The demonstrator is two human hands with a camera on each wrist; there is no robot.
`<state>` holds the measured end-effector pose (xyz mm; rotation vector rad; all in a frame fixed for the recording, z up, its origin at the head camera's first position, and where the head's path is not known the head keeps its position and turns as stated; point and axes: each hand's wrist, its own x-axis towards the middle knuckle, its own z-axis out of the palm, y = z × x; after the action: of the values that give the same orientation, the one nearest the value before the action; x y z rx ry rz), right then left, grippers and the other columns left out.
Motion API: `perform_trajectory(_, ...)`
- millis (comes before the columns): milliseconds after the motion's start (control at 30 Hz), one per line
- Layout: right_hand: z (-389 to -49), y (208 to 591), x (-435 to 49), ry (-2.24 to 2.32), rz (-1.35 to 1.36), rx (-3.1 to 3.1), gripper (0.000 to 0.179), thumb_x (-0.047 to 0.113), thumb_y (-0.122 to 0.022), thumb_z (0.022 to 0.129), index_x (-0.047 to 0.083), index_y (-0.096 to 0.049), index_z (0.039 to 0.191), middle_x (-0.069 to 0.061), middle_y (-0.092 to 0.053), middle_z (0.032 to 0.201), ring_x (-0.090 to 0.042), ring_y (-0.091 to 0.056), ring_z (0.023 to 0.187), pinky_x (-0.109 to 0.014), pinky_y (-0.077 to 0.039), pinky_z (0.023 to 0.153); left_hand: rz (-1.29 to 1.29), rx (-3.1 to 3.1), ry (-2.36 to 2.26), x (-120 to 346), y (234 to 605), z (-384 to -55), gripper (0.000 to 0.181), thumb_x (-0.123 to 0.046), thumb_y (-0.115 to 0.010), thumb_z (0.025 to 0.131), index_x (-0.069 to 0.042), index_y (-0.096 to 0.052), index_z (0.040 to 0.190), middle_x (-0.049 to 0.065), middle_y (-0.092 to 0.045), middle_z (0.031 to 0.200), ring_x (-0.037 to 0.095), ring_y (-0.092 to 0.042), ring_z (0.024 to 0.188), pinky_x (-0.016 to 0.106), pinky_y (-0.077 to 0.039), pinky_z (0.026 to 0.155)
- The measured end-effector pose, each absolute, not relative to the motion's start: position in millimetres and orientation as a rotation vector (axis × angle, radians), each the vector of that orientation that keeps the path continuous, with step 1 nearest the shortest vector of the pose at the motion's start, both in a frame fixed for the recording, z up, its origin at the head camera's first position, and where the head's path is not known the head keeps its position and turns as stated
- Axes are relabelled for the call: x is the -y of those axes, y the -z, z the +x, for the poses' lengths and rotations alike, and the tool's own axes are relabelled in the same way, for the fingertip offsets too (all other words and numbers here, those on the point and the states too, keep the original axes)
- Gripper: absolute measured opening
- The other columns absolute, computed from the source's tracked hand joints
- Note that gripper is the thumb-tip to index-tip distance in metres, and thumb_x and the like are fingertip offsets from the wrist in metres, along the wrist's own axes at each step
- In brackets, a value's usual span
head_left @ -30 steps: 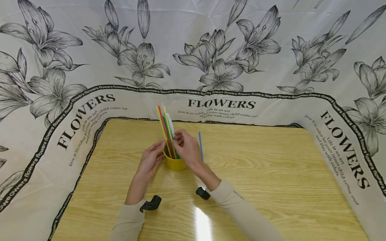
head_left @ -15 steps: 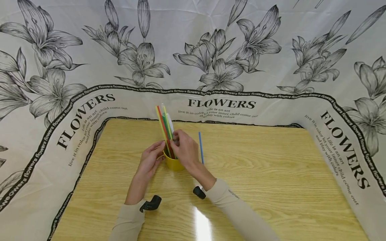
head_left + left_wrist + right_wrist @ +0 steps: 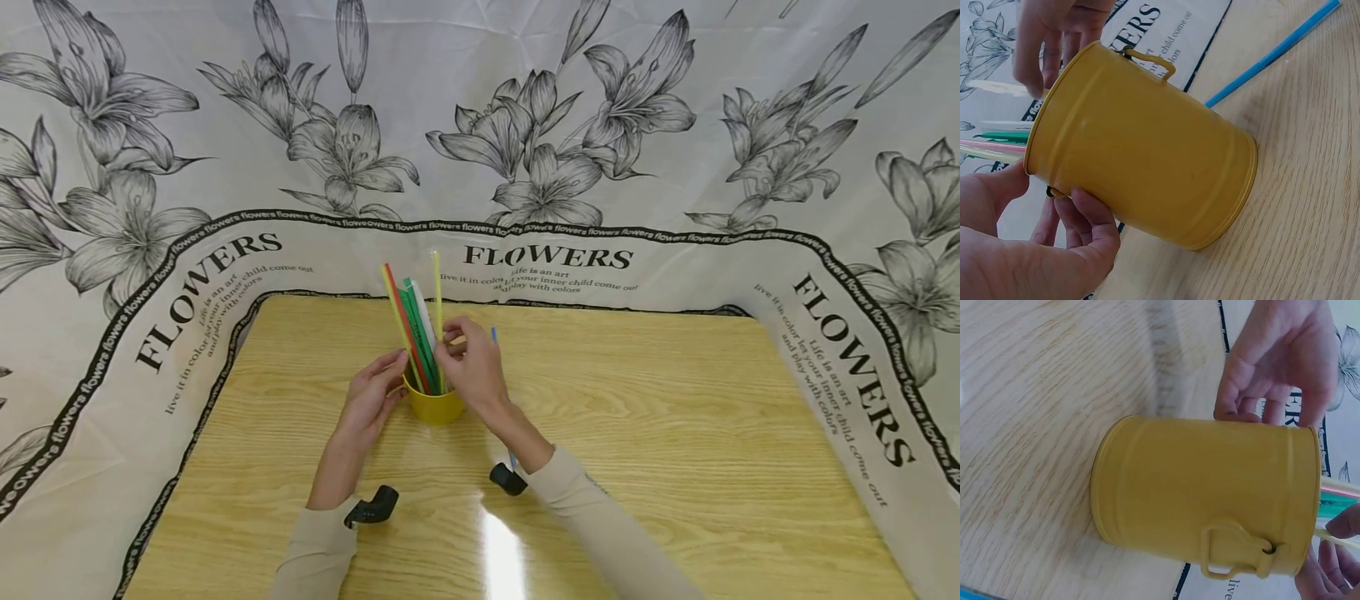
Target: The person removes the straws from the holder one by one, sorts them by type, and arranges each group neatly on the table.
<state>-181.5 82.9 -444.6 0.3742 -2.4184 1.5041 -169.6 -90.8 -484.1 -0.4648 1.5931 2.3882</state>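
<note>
A yellow metal bucket (image 3: 437, 408) with small side handles stands upright on the table. My left hand (image 3: 369, 404) holds its left side, thumb at the rim and fingers curled at one handle (image 3: 1057, 192). Out of the bucket lean a red straw (image 3: 406, 322), another yellow straw beside it, flat green strips (image 3: 408, 293) and a white stick (image 3: 422, 308) with small print. Over the rim's right side, my right hand (image 3: 474, 367) pinches a yellow straw (image 3: 438, 292) that stands nearly upright, apart from the rest. Its lower end is inside the bucket.
A blue straw (image 3: 1272, 56) lies on the wooden table (image 3: 660, 433), right of the bucket and partly behind my right hand in the head view. A white flower-printed cloth (image 3: 555, 287) borders the table at the back and sides.
My right hand has moved in to the bunch, then back right with a yellow straw, separating it from the others and turning it more upright. The left hand stays at the bucket.
</note>
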Motion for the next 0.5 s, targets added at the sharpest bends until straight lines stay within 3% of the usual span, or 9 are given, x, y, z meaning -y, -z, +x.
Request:
perform_trajectory(300,-184,439,-101,-1.797,0.233,2.303,0.021,0.001,-0.068,0.095,-0.003,-0.064,0.115,-0.017,-0.069,0.104,-0.031,-0.075,0.087,-0.039,-0.062,0.072,-0.455,-1.597,-2.395,91,483,-168,0.039,-0.019,-0.064,0.104,-0.001,-0.058,0.138,-0.004,-0.065,0.107,0.011,-0.060,0.092,0.027,-0.051,0.083)
perform_trajectory(500,-187,435,-112,-2.010,0.176,2.144,0.023,-0.004,-0.065,0.096,-0.008,-0.061,0.118,-0.019,-0.064,0.105,-0.034,-0.073,0.085,-0.053,-0.060,0.076,-0.459,-1.598,-2.389,91,483,-169,0.040,-0.019,-0.064,0.105,-0.001,-0.057,0.139,-0.005,-0.064,0.107,0.011,-0.059,0.091,0.027,-0.051,0.083)
